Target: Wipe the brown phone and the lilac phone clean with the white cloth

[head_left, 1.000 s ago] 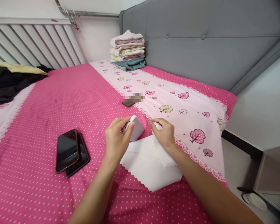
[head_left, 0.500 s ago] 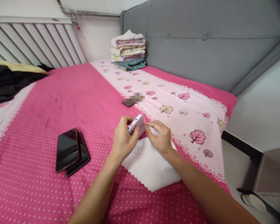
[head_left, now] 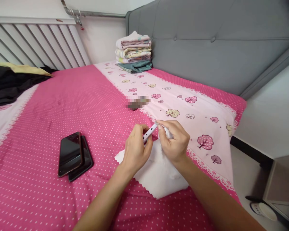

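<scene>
A phone in a white case with black spots (head_left: 149, 132) is held edge-up above the bed. My left hand (head_left: 137, 147) grips its lower end between thumb and fingers. At the upper end, the closed thumb and forefinger of my right hand (head_left: 174, 139) touch the phone's corner. A crumpled piece of white cloth (head_left: 168, 132) is tucked inside that right hand. Beneath both hands a white cloth with zigzag edges (head_left: 156, 179) lies spread on the bed. My fingers hide much of the phone.
Two dark phones, one (head_left: 71, 154) partly on top of the other (head_left: 88, 160), lie to the left on the pink dotted bedspread (head_left: 38, 154). A blurred-out item (head_left: 137, 103) lies ahead. Folded fabrics (head_left: 134, 51) are stacked against the grey headboard (head_left: 195, 38). Dark clothes (head_left: 12, 83) lie far left.
Both hands have shifted right and slightly down with the phone. It has turned from showing its broad face to showing its narrow edge. More of the spread cloth's left corner shows.
</scene>
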